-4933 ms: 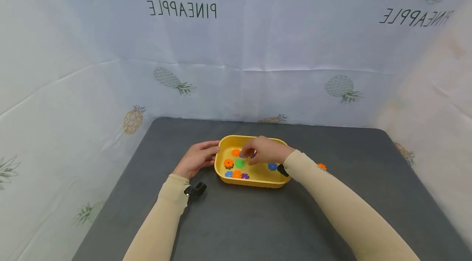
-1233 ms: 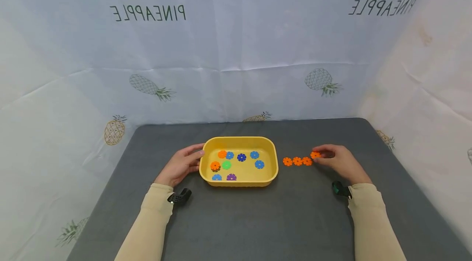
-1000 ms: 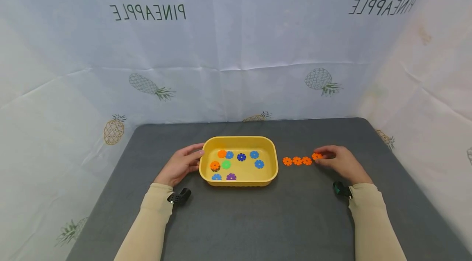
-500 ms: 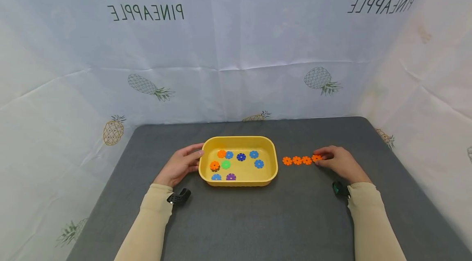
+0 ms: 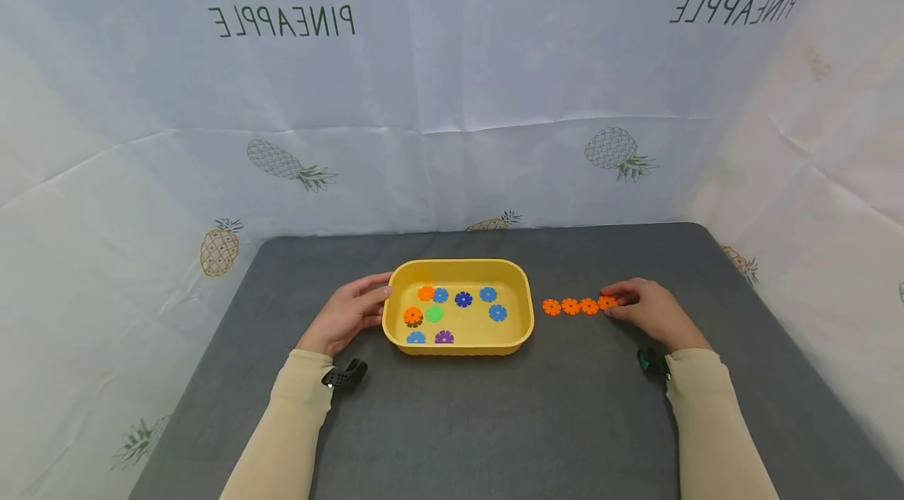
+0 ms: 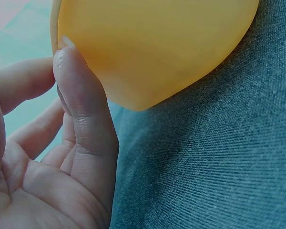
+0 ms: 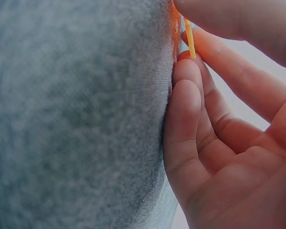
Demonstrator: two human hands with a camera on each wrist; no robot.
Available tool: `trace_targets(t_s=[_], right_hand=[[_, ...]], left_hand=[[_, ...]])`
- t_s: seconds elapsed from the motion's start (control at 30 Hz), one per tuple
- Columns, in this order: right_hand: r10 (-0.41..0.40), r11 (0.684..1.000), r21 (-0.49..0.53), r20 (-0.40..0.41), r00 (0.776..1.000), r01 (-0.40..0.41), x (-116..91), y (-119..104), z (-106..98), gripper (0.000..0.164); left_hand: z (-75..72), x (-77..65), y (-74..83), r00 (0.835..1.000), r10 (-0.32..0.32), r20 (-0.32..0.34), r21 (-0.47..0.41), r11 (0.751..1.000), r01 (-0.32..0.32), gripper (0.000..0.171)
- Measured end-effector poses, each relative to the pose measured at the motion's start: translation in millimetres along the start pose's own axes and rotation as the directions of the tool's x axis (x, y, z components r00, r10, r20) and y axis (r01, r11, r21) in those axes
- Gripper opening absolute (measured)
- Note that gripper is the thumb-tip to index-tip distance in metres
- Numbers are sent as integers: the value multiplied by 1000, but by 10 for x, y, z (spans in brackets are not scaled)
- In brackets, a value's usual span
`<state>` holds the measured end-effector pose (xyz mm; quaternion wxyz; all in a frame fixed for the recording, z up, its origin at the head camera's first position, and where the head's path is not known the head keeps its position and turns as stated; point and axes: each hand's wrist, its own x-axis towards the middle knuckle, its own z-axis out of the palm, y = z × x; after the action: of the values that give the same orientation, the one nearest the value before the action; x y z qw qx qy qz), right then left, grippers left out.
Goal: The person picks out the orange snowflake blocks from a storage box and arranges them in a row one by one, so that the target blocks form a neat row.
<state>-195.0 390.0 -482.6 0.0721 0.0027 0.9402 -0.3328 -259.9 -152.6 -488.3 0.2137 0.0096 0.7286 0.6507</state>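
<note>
At the right end of a row of orange notched plastic discs [image 5: 570,306], my right hand [image 5: 653,314] pinches another orange notched disc [image 5: 607,301] between thumb and fingers. In the right wrist view that disc [image 7: 190,40] appears edge-on, tilted up off the table. My left hand [image 5: 348,315] holds the left end of a yellow plastic tub [image 5: 459,350]. The left wrist view has the thumb [image 6: 81,86] against the tub wall at the rim, with fingers behind it. Inside the tub lie several loose discs, among them a green disc [image 5: 434,313] and a purple disc [image 5: 443,337].
The dark grey cloth-covered table [image 5: 487,421] carries the tub and the row. White pineapple-print fabric [image 5: 459,76] stands behind it and at both sides. A black wrist strap [image 5: 345,374] sits on the left wrist.
My right hand has left the tub, where it was reaching among the discs, for the orange row. Lately the pinched disc shifted slightly right and down to the row's end. My left hand stays put.
</note>
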Motion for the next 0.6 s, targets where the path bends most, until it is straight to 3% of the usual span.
trace_targets(t_s=[0.4,0.6], right_hand=[[-29,999,-22,-9,1000,29,40,-74,-38,43],[-78,997,-30,-48,996,77,26,-231,-42,42]], left_hand=[[-45,-30,11,1000,10,-9,-6,1000,-10,63],[-2,-26,1,1000,20,8,-10,1000,-20,61]])
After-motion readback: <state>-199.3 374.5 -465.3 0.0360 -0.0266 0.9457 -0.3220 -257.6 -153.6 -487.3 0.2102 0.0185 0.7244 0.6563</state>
